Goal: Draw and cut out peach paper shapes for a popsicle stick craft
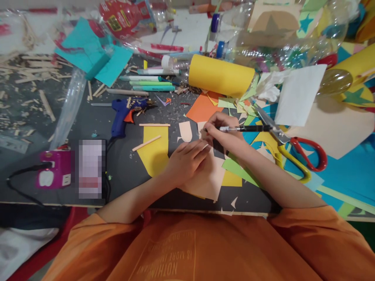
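Observation:
My right hand is closed around a black and clear pen, its tip low over a pale peach paper. On that same paper my left hand lies flat, fingers stretched toward the pen tip. Just beyond the left fingers is a small peach cutout with a rounded end. To the left lies a yellow paper piece, with one thin wooden stick across it and another along its top edge. The pen tip is partly hidden by my fingers.
Scissors with red and yellow handles lie right of my right arm. A blue glue gun, several markers and a yellow paper-wrapped tube are further back. A pink box with a cable sits left. Plastic bottles line the back.

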{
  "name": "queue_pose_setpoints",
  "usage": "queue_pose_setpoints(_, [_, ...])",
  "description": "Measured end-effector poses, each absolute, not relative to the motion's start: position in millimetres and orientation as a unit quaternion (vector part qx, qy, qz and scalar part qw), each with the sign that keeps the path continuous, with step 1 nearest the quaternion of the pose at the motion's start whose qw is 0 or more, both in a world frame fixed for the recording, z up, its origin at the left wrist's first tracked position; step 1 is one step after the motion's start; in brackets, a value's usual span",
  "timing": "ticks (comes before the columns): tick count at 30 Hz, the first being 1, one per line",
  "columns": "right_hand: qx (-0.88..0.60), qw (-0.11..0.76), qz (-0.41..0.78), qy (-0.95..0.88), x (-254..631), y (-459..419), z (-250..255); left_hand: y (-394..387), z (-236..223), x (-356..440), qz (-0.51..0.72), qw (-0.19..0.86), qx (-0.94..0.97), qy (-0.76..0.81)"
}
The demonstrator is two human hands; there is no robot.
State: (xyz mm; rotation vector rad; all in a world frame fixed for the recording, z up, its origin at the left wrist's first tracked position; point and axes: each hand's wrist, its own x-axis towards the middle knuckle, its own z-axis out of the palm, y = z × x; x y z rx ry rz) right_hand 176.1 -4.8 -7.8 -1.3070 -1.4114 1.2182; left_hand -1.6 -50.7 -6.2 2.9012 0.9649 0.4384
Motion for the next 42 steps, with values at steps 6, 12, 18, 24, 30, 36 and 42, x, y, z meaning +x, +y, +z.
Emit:
queue_pose_setpoints(6, [-0.524, 0.418, 0.474, -0.571, 166, 5, -7, -48, -8, -1, 0.127, 0.025, 0.942, 0.31])
queue_pose_setpoints(12, [-0.522, 0.415, 0.481, -0.569, 167, 4, -8, -49, -8, -1, 0.129, 0.025, 0.941, 0.312])
queue_pose_setpoints(18, [-0.514, 0.412, 0.487, -0.574, 168, 4, -16, -50, -9, -1, 0.108, 0.036, 0.942, 0.315])
queue_pose_setpoints(24, [-0.512, 0.419, 0.482, -0.574, 168, 3, -20, -50, -6, 0, 0.119, 0.017, 0.941, 0.318])
queue_pose_setpoints(30, [-0.51, 0.43, 0.473, -0.576, 168, 4, -20, -49, -8, 0, 0.104, 0.031, 0.942, 0.317])
queue_pose_setpoints(36, [-0.542, 0.432, 0.43, -0.579, 169, 6, -13, -49, -8, -1, 0.091, 0.047, 0.944, 0.314])
queue_pose_setpoints(42, [-0.52, 0.408, 0.462, -0.592, 170, 7, -15, -49, -8, -1, 0.119, 0.025, 0.942, 0.312])
